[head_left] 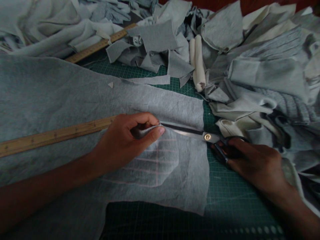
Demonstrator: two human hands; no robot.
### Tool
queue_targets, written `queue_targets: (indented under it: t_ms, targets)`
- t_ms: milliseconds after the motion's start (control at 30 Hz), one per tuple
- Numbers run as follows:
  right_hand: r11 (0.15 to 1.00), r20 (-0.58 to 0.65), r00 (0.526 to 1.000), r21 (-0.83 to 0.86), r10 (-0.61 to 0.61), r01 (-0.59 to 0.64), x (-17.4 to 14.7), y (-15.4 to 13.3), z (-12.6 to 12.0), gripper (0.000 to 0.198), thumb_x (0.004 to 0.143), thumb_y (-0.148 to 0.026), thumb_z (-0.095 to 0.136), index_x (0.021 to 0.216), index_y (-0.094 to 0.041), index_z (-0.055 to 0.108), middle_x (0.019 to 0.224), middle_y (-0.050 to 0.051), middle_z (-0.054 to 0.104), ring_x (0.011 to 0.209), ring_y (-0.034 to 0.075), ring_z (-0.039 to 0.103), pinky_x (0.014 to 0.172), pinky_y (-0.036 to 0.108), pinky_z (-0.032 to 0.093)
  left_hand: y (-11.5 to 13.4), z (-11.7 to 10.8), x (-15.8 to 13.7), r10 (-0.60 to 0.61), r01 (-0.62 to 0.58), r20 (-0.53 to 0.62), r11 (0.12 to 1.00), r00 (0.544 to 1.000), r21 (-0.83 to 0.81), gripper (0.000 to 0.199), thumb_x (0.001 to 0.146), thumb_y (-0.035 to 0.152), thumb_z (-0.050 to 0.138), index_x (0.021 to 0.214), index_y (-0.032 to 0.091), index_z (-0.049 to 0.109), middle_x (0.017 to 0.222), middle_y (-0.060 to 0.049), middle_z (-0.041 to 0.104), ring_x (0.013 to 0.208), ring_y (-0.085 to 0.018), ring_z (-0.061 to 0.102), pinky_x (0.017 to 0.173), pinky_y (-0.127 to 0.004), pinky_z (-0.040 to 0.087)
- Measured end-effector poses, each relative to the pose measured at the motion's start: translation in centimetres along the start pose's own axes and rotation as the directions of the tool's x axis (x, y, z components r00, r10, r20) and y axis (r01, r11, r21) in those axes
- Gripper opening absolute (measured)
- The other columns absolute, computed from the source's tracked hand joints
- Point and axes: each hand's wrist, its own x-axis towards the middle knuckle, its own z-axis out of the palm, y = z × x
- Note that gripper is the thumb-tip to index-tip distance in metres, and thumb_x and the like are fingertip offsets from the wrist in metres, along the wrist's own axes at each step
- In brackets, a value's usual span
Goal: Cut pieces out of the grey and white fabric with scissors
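The light here is dim; the black-handled steel scissors (200,135) gleam faintly, the green gridded mat (237,200) darkens below, corners look blurred.

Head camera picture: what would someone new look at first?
The shiny scissors catch the eye first, right of the middle, in the right hand. At their tips, the left hand pinches gray cloth. Crumpled fabric scraps pile up across the back and right.

Left hand (125,135) in a thumb-and-finger pinch, right hand (258,163) curled.

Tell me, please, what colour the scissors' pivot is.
The pivot is gold-coloured, seen best in the head view.
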Motion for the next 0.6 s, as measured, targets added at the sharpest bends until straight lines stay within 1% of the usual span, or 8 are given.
queue_targets:
  t_ms: [67,133,200,300,400,500,600]
  targets:
    - [1.000,-0.005,1.000,-0.016,0.010,-0.010,-0.36,0.22,0.21,0.012,0.087,-0.021,0.054,0.087,-0.022,0.066,0.055,-0.002,0.059,0.041,0.014,0.052,0.044,0.026,0.031,-0.04,0.05,-0.04,0.010,-0.010,0.007,1.000,1.000,0.004,0.018,0.088,0.030,0.064,0.073,0.021,0.068,0.060,0.005,0.060,0.055,-0.010,0.052,0.055,-0.022,0.042]
    - [0.998,-0.007,0.999,-0.038,0.052,-0.052,-0.64,0.32,0.42,0.007,0.088,-0.023,0.060,0.087,-0.022,0.066,0.055,-0.002,0.061,0.041,0.014,0.053,0.043,0.026,0.031,-0.09,0.10,-0.09,0.013,-0.013,0.006,1.000,1.000,0.006,0.019,0.088,0.030,0.064,0.072,0.021,0.069,0.061,0.005,0.061,0.054,-0.010,0.052,0.055,-0.023,0.042]
    - [0.994,0.011,0.994,-0.038,0.104,-0.104,-0.67,0.24,0.52,0.003,0.087,-0.023,0.062,0.085,-0.022,0.065,0.057,-0.003,0.063,0.042,0.015,0.056,0.044,0.025,0.033,-0.13,0.14,-0.12,0.007,-0.007,0.004,1.000,1.000,0.008,0.019,0.089,0.031,0.065,0.072,0.021,0.069,0.060,0.005,0.061,0.054,-0.010,0.052,0.054,-0.023,0.041]
    - [0.991,0.040,0.991,0.021,0.130,-0.131,-0.35,-0.05,0.40,0.007,0.084,-0.022,0.065,0.080,-0.023,0.060,0.057,-0.004,0.063,0.043,0.014,0.059,0.044,0.024,0.038,-0.19,0.15,-0.12,0.007,-0.007,0.008,1.000,1.000,0.013,0.019,0.089,0.030,0.065,0.073,0.021,0.070,0.061,0.005,0.061,0.054,-0.010,0.052,0.055,-0.024,0.041]
    - [0.992,0.027,0.995,0.074,0.098,-0.099,-0.03,-0.22,0.23,0.010,0.080,-0.021,0.066,0.079,-0.024,0.057,0.055,-0.006,0.060,0.041,0.013,0.058,0.041,0.023,0.039,-0.24,0.16,-0.10,0.018,-0.018,0.002,1.000,1.000,0.012,0.017,0.088,0.029,0.065,0.074,0.022,0.070,0.062,0.005,0.062,0.056,-0.011,0.054,0.057,-0.024,0.043]
    - [0.998,0.002,0.999,0.041,0.041,-0.041,0.03,-0.12,0.29,0.007,0.078,-0.020,0.063,0.081,-0.024,0.057,0.051,-0.007,0.056,0.036,0.012,0.053,0.038,0.022,0.037,-0.35,0.18,-0.10,0.025,-0.025,-0.004,0.999,1.000,0.020,0.017,0.088,0.029,0.065,0.073,0.022,0.069,0.063,0.005,0.062,0.059,-0.011,0.055,0.059,-0.024,0.044]
    - [1.000,-0.027,1.000,0.025,-0.015,0.016,0.02,0.13,0.49,0.003,0.079,-0.022,0.058,0.081,-0.023,0.058,0.050,-0.007,0.055,0.035,0.012,0.053,0.037,0.022,0.036,-0.53,0.18,-0.15,0.044,-0.044,0.001,0.998,0.999,0.044,0.017,0.088,0.029,0.064,0.074,0.021,0.068,0.064,0.005,0.061,0.059,-0.011,0.055,0.060,-0.024,0.043]
